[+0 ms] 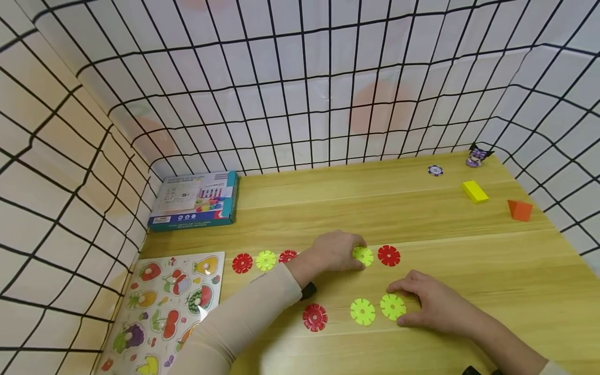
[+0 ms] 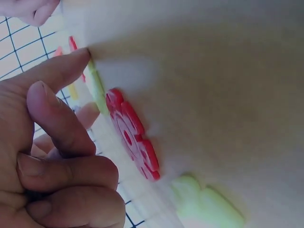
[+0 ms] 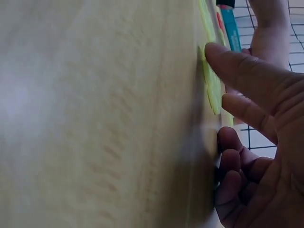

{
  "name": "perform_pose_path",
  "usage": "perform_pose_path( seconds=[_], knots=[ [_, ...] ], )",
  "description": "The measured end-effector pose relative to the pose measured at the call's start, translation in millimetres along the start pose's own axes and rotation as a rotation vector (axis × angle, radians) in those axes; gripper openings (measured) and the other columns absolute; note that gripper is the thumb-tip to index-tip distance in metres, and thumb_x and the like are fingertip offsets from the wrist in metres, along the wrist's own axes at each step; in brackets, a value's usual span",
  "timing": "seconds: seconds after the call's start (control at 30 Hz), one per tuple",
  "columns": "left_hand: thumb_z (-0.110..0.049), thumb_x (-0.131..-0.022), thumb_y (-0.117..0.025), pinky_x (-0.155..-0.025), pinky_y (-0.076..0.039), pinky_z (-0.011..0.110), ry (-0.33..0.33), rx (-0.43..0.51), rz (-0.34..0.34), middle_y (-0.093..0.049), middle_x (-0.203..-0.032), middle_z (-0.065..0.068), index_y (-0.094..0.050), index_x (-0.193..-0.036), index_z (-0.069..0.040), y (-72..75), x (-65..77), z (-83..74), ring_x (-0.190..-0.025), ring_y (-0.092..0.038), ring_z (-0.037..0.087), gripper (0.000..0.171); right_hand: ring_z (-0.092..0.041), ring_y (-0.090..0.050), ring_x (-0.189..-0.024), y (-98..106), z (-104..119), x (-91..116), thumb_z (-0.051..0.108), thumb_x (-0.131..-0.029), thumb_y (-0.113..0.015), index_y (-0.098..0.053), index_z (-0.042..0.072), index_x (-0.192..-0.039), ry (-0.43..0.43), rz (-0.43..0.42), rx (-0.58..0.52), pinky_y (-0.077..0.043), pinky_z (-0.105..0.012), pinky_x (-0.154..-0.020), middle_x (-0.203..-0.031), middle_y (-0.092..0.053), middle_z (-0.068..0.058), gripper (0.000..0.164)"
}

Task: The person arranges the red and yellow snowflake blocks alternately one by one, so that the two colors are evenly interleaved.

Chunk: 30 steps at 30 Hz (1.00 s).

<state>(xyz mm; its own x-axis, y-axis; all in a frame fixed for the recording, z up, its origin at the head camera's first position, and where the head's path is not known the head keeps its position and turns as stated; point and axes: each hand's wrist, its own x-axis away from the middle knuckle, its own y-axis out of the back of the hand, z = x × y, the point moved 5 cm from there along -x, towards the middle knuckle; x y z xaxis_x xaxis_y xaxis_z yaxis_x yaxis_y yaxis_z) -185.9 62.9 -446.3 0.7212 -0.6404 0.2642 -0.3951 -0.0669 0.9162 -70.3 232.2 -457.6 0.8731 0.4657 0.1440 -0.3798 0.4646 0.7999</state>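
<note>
In the head view, my left hand [image 1: 335, 251] pinches a yellow-green notched disc [image 1: 363, 255] by its edges, thumb and finger on opposite sides. To its right lies a red notched disc [image 1: 389, 255]. Nearer to me, my right hand [image 1: 436, 306] has thumb and index finger at the rim of another yellow-green notched disc [image 1: 392, 307], flat on the table. Beside that one are a second yellow-green disc [image 1: 363, 312] and a red disc [image 1: 314, 317]. The left wrist view shows the left hand's other fingers [image 2: 76, 190] curled in, close to a red disc [image 2: 133, 135].
Left of my left arm lie more discs, including a red one [image 1: 242, 263] and a yellow-green one [image 1: 265, 260]. A fruit puzzle board [image 1: 161, 307] and a boxed game [image 1: 194, 200] stand left. Far right hold a yellow block [image 1: 475, 191], orange block [image 1: 520, 210], chip [image 1: 435, 170] and figurine [image 1: 477, 156]. Black mesh [image 1: 304, 78] surrounds the table.
</note>
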Motion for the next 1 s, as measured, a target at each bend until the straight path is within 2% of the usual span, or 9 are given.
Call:
perform_pose_path(
  seconds=[0.17, 0.27, 0.4, 0.5, 0.67, 1.0],
  knots=[
    [-0.051, -0.075, -0.069, -0.069, -0.044, 0.026, -0.037, 0.017, 0.026, -0.06, -0.101, -0.012, -0.059, -0.117, -0.029, 3.3, -4.4, 0.7, -0.087, -0.053, 0.007, 0.048, -0.003, -0.045, -0.083, -2.2, 2.6, 0.9, 0.051, -0.072, -0.072, -0.057, 0.041, -0.112, 0.015, -0.007, 0.031, -0.042, -0.027, -0.074, -0.092, -0.048, 0.018, 0.045],
    [-0.055, -0.074, -0.068, -0.071, -0.044, 0.026, -0.053, 0.016, 0.026, -0.059, -0.106, -0.013, -0.059, -0.116, -0.031, 5.8, -9.4, -1.5, -0.09, -0.053, 0.007, 0.05, -0.003, -0.045, -0.086, -2.7, 2.3, 1.1, 0.051, -0.072, -0.072, -0.057, 0.041, -0.111, 0.008, -0.01, 0.037, -0.042, -0.028, -0.076, -0.092, -0.048, 0.018, 0.043],
    [-0.059, -0.073, -0.068, -0.075, -0.044, 0.025, -0.097, 0.027, 0.022, -0.058, -0.114, -0.014, -0.057, -0.119, -0.031, 7.4, -20.9, -13.0, -0.098, -0.054, 0.006, 0.055, -0.004, -0.045, -0.086, -3.4, 0.3, 1.1, 0.05, -0.071, -0.074, -0.056, 0.037, -0.108, -0.018, -0.007, 0.014, -0.042, -0.028, -0.076, -0.092, -0.047, 0.017, 0.043],
    [-0.059, -0.073, -0.068, -0.077, -0.043, 0.024, -0.131, 0.036, 0.042, -0.057, -0.114, -0.016, -0.057, -0.121, -0.032, 4.7, -31.0, -23.1, -0.099, -0.053, 0.004, 0.056, -0.005, -0.045, -0.084, -3.7, -1.1, 1.2, 0.049, -0.069, -0.075, -0.054, 0.035, -0.105, -0.029, -0.01, -0.012, -0.041, -0.027, -0.073, -0.091, -0.047, 0.014, 0.044],
    [-0.058, -0.073, -0.068, -0.075, -0.042, 0.023, -0.133, 0.007, 0.079, -0.056, -0.104, -0.019, -0.058, -0.119, -0.035, -2.2, -41.9, -30.4, -0.093, -0.05, 0.002, 0.053, -0.007, -0.046, -0.079, -4.2, -1.3, 0.2, 0.044, -0.069, -0.078, -0.053, 0.032, -0.103, -0.026, -0.019, -0.064, -0.04, -0.024, -0.068, -0.086, -0.049, 0.012, 0.044],
    [-0.059, -0.073, -0.067, -0.068, -0.041, 0.022, -0.099, -0.032, 0.078, -0.054, -0.093, -0.021, -0.058, -0.118, -0.038, -5.9, -49.1, -32.8, -0.084, -0.049, 0.002, 0.05, -0.005, -0.046, -0.062, -0.7, -4.6, 2.3, 0.041, -0.073, -0.076, -0.057, 0.03, -0.106, -0.047, -0.016, -0.198, -0.042, -0.023, -0.055, -0.075, -0.051, 0.006, 0.04]
  ],
)
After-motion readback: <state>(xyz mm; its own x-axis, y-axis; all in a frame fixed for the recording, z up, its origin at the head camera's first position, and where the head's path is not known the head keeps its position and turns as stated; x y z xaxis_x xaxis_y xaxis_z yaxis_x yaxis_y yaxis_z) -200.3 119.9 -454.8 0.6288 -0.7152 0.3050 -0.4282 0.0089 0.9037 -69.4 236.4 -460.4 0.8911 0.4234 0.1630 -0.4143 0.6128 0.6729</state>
